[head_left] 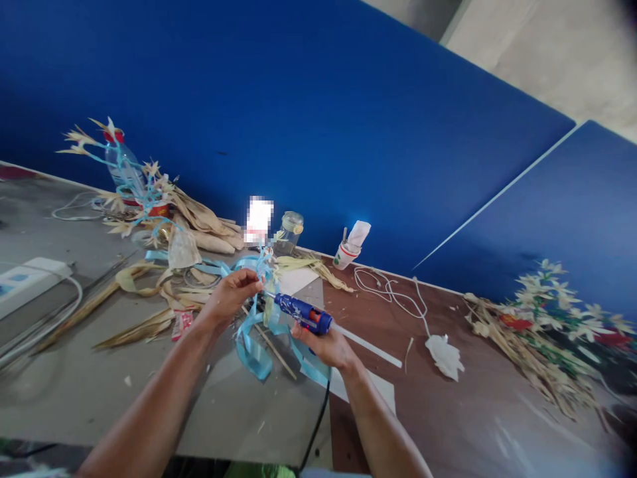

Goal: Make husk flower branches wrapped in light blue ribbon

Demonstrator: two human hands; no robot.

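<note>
My right hand [326,345] is wrapped round the handle of a blue hot glue gun [303,313], its white glue stick [365,345] sticking out of the back. The gun's nozzle points left, close to the fingertips of my left hand [241,290]. Those fingers are pinched on light blue ribbon [259,269]; the exact spot of contact is small and partly hidden. More loops of the light blue ribbon [253,348] hang below and lie on the table. A thin stick [273,352] slants beneath the gun.
Dried corn husks [137,285] spread over the left of the table [269,425]. A power strip [34,285] lies far left. Behind stand a bottle [122,166] with husk flowers, a glass jar [289,232] and a cup [346,254]. White cable [393,292] and a flower bunch [552,299] are right.
</note>
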